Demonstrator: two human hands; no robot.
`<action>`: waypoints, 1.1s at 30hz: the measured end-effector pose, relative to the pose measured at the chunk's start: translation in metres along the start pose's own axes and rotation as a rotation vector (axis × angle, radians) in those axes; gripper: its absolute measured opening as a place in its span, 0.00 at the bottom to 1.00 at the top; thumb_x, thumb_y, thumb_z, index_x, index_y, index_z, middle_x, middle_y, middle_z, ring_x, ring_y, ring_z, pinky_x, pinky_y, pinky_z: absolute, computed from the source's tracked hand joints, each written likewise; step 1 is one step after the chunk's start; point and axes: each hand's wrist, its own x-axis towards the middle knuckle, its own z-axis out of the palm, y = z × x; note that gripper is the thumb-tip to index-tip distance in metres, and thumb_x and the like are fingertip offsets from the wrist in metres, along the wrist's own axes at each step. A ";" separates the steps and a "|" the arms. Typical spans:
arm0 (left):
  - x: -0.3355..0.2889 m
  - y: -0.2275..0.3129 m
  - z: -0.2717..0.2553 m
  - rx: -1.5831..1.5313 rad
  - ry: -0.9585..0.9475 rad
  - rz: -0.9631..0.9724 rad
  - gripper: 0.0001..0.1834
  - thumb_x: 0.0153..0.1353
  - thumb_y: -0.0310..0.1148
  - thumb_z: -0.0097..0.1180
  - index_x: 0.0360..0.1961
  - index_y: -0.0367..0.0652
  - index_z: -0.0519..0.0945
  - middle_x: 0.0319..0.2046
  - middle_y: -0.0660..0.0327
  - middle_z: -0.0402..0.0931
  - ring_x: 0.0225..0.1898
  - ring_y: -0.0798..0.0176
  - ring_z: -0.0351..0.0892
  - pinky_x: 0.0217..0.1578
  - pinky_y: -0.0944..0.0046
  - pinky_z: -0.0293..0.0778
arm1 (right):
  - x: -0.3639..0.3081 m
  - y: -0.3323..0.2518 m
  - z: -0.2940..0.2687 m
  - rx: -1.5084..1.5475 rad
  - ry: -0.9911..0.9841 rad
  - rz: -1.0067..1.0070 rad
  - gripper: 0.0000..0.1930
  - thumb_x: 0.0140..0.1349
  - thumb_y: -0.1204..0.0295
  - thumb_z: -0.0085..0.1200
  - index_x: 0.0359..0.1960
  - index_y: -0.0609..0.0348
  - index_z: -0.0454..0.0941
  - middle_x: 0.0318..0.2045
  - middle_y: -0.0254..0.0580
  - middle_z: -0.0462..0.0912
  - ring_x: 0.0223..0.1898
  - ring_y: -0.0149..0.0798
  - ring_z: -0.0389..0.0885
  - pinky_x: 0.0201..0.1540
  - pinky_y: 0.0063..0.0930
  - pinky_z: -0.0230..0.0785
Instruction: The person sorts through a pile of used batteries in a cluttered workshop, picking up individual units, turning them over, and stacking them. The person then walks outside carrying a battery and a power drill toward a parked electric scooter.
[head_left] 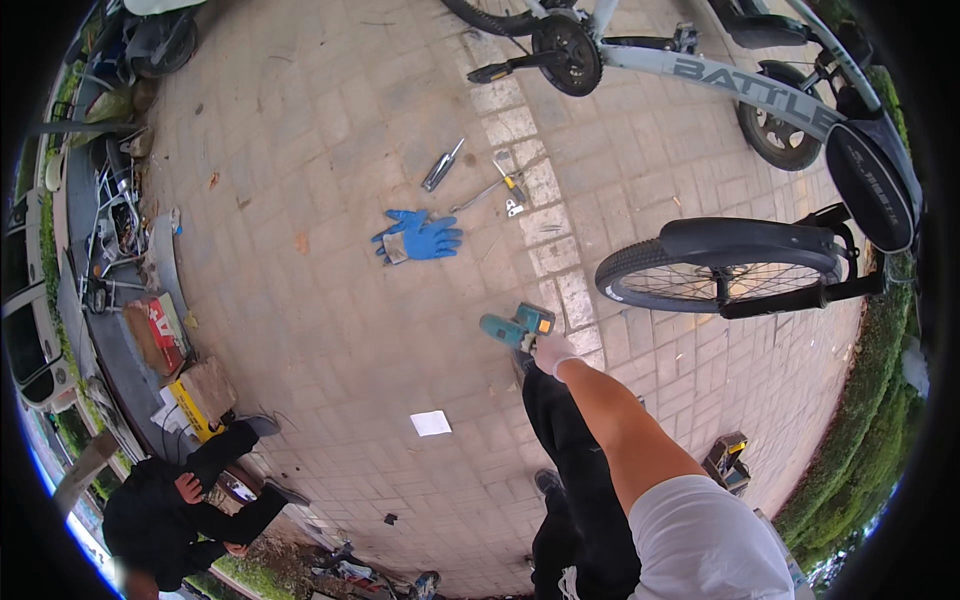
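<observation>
1. A teal cordless drill (pixel 517 327) with a dark body hangs low at the centre of the view, above grey paving. The right hand (pixel 552 352), in a pale glove, is wrapped around its grip; the bare forearm reaches down from a white sleeve at the near right.
2. The left hand does not appear in the view, so I cannot tell whether it holds anything.
3. Risk, as a judgement: the drill is carried one-handed beside the person's dark trouser leg, and a touched trigger could spin the chuck against cloth or drop the tool onto hard brick.
4. Just beyond the drill, a pair of blue gloves (pixel 420 237) lies limp and crumpled; further off lie a slim metal tool (pixel 442 166) and what may be a T-shaped wrench (pixel 497 185), too small to be sure. These could trip a foot or roll.
5. To the far right stands a grey bicycle (pixel 745 85), its black, treaded rubber tyre (pixel 715 272) near the drill.
6. A flat white paper scrap (pixel 431 423) lies near; a seated person in black (pixel 185 510) is at the near left.
</observation>
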 end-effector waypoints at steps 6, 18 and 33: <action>0.014 0.040 0.019 -0.052 -0.075 0.231 0.29 0.66 0.54 0.58 0.53 0.39 0.82 0.51 0.45 0.84 0.51 0.43 0.84 0.53 0.47 0.77 | -0.163 0.162 -0.017 -0.075 -0.230 0.069 0.22 0.70 0.58 0.45 0.52 0.58 0.86 0.52 0.57 0.86 0.54 0.55 0.86 0.54 0.45 0.78; -0.147 0.286 0.059 0.075 -0.308 0.976 0.30 0.66 0.53 0.60 0.57 0.38 0.81 0.54 0.44 0.82 0.54 0.43 0.82 0.57 0.48 0.75 | -0.601 0.470 0.149 1.132 0.404 0.777 0.28 0.55 0.54 0.66 0.53 0.59 0.85 0.48 0.52 0.88 0.50 0.48 0.87 0.51 0.37 0.79; -0.580 0.584 0.270 0.398 -0.469 1.375 0.32 0.67 0.52 0.62 0.62 0.38 0.79 0.58 0.44 0.81 0.58 0.44 0.81 0.61 0.49 0.74 | -0.634 0.593 0.372 1.808 0.055 1.221 0.32 0.49 0.50 0.74 0.54 0.56 0.86 0.55 0.50 0.86 0.57 0.46 0.85 0.58 0.36 0.78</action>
